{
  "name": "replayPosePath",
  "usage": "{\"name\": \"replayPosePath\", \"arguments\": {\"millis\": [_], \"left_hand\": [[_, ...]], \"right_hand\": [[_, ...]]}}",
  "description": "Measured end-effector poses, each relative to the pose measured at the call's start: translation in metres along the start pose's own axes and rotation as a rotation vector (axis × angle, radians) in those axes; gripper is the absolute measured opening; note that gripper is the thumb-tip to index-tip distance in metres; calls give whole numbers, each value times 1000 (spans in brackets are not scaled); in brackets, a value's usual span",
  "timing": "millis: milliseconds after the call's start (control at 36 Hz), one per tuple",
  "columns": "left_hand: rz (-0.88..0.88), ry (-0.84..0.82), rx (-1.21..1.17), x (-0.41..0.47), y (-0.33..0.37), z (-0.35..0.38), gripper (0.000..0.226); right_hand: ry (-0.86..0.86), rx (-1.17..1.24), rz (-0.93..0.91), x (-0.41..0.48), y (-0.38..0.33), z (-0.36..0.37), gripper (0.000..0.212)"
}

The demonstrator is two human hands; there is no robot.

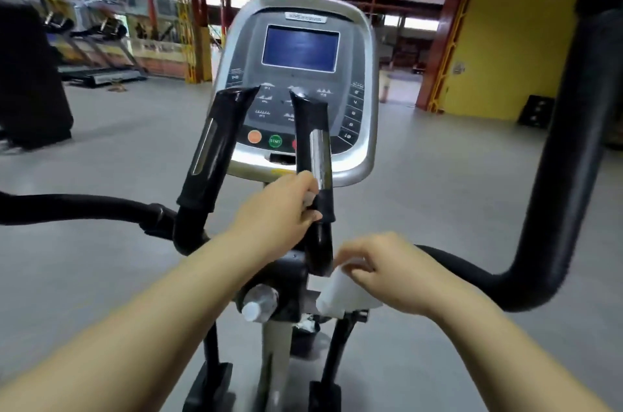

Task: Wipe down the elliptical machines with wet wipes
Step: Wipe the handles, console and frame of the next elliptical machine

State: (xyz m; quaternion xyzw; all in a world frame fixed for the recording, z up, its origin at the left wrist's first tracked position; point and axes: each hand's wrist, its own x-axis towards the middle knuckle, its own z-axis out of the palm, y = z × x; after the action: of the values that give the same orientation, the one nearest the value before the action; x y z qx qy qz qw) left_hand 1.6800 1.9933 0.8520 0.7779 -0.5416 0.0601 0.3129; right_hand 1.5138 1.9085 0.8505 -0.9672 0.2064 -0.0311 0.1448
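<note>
Left hand (279, 209) grips the black, chrome-striped elliptical handle (308, 132).

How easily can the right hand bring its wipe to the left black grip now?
Probably not directly. The right hand holds the wipe low by the right grip; the left hand, gripping that grip, and its forearm lie across the way to the left black grip.

A crumpled white wet wipe (341, 293) rests against the black-and-silver elliptical machine (357, 158).
</note>
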Motion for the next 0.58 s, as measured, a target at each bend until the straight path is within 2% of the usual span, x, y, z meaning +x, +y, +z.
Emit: {"name": "replayPosePath", "arguments": {"millis": [56, 139, 306, 361, 472, 583], "left_hand": [[-26, 3, 19, 6, 10, 5, 20], [-59, -6, 73, 8, 17, 7, 9], [-73, -135, 150, 10, 34, -8, 4], [-56, -161, 136, 12, 41, -11, 9], [13, -164, 107, 24, 62, -18, 25], [138, -128, 22, 43, 100, -32, 33]], "right_hand": [[31, -7, 27, -8, 2, -12, 30], [67, 21, 77, -19, 7, -24, 28], [140, 31, 173, -52, 9, -54, 25], [182, 21, 189, -63, 8, -67, 25], [355, 15, 178, -83, 7, -94, 29], [629, 115, 132, -97, 10, -119, 30]]}}
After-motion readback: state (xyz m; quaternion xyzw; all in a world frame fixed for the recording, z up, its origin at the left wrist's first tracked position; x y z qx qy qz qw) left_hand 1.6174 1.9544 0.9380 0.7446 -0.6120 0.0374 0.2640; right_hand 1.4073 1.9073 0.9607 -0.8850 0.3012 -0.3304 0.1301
